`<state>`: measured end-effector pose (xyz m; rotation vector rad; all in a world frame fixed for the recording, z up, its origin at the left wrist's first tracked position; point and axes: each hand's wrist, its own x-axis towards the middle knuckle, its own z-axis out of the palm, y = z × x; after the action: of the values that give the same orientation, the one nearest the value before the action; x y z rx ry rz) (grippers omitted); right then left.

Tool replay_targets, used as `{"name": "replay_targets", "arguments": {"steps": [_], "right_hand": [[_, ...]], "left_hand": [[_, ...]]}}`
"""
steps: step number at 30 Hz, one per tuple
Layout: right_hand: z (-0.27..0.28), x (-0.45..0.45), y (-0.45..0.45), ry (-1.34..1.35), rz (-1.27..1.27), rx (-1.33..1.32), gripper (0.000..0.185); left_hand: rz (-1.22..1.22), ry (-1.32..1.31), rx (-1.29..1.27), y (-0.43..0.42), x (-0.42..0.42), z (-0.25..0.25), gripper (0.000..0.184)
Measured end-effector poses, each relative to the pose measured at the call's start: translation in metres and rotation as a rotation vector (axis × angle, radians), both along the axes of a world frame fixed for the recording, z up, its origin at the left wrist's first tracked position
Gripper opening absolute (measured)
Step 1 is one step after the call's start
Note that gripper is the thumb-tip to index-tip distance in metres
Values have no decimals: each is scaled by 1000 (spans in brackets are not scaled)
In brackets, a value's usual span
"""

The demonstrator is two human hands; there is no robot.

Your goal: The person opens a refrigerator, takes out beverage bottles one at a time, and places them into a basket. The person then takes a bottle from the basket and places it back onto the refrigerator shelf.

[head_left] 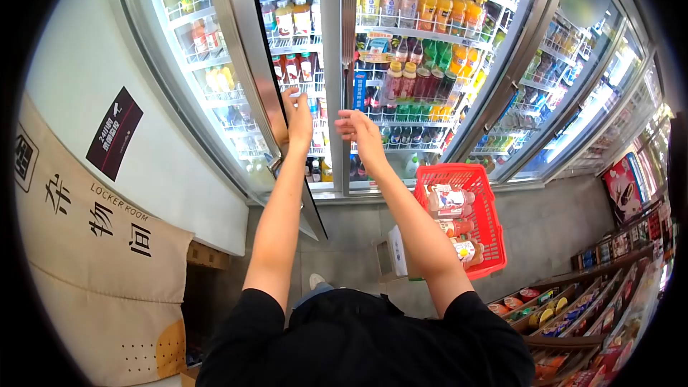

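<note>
My left hand [299, 123] is raised at the edge of the glass cooler door [281, 111], which stands ajar on the left. Its fingers are partly bent and apart, with nothing seen in them; whether it touches the door I cannot tell. My right hand [363, 136] is empty, fingers spread and pointing left, in front of the metal post between two cooler bays. Behind the hands, shelves hold red-capped bottles [291, 68], white-labelled bottles [284, 20] and orange drinks [428, 8]. A red shopping basket [490, 240] with several bottles [450, 199] sits beyond my right forearm.
More glass-doored coolers [548, 93] run along the right. Slanted snack shelves [566, 308] fill the lower right. To the left are a white wall [86, 50] with a dark sign [115, 133] and a beige curtain [107, 265]. A pale box-like object [391, 254] is beside the basket.
</note>
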<state>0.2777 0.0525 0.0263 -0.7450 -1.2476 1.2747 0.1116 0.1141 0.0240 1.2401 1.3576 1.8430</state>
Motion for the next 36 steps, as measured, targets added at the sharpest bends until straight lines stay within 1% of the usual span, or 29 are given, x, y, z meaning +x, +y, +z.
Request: {"name": "replay_targets", "arguments": {"steps": [1,2,3,5,6,7,9,10,11,12,14,15,17,19,21,23,27,31,33,34,36], "right_hand": [[6,-4,3,-15,1,18,42],[13,-8,6,-30,2,39,42],[17,-12,9,-31,9,47,42],[22,-21,13,-30,4,48,41],[22,-25,17,-38,11,61,41],[23,-31,20,-40,24,64,41],[23,-43,25,-1,59,84,41],[27,-50,25,-11,55,101,40],[29,-57,26,1,69,112,40],[32,-63,27,4,84,112,40],[36,-78,27,25,120,112,41],[36,-86,27,29,136,118,41],[36,-101,30,17,185,127,43],[36,-116,36,12,223,101,44],[38,-131,44,4,253,124,44],[40,-148,51,8,276,132,44],[50,-179,77,8,324,147,41],[65,-204,111,21,344,157,40],[76,-218,131,-1,316,188,39],[82,-225,140,2,320,195,39],[93,-242,159,6,326,210,39]], "left_hand": [[26,-55,-11,-6,3,2,31],[49,-26,-20,-6,1,1,33],[102,-2,26,-2,0,-7,34],[136,-44,-47,-1,-4,-16,36],[155,-67,-95,-13,-3,-8,38],[169,-70,-91,-17,-9,-11,38],[104,-179,-130,-27,-20,-19,41],[165,-125,-106,-56,-17,2,42],[187,-127,-100,-76,-20,15,42],[196,-172,-64,-93,-23,24,45],[343,-197,-50,-100,-41,16,47],[316,-276,-76,-111,-53,18,46],[529,-244,33,-115,-82,2,40],[729,-51,111,-133,-98,17,37],[940,66,144,-129,-115,30,34],[885,37,209,-106,-126,45,35],[801,169,202,-52,-165,65,32],[466,37,84,-3,-200,97,31],[283,81,61,26,-224,109,32],[282,80,73,38,-234,113,32],[136,69,22,62,-253,126,34]]}}
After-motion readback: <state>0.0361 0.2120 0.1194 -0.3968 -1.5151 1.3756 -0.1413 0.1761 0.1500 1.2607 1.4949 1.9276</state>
